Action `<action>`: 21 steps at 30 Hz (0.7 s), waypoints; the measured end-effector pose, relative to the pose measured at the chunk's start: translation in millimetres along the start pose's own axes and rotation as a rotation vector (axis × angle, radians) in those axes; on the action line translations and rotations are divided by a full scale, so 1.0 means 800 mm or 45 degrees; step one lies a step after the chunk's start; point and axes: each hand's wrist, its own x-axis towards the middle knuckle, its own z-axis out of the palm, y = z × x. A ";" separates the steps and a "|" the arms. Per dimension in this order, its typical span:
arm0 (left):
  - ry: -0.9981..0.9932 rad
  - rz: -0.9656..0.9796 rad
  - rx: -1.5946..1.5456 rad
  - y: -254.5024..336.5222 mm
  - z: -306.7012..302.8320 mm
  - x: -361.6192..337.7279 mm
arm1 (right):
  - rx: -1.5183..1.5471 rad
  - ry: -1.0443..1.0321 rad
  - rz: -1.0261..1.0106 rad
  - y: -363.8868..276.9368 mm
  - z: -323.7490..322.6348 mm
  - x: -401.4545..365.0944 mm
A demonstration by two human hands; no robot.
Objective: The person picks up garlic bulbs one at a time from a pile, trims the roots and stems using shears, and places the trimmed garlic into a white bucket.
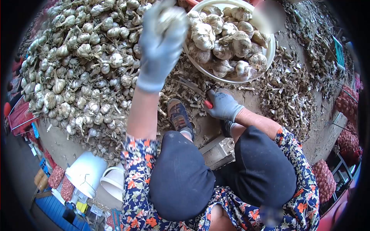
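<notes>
Though blurred, garlic bulb within curled left hand, shears in closed right hand.

Left forearm extends straight forward; gloved left hand is blurred, fingers curled. Right forearm angles inward across the front; gloved right hand is closed, held lower than the left.

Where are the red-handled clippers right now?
In the head view, the red-handled clippers are near the middle, in the gloved right hand, between the white basin above and the left shoe below.
</notes>
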 end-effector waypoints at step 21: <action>-0.408 -1.442 1.924 -0.126 -0.135 -0.204 | -0.102 -0.272 0.081 -0.016 -0.001 0.009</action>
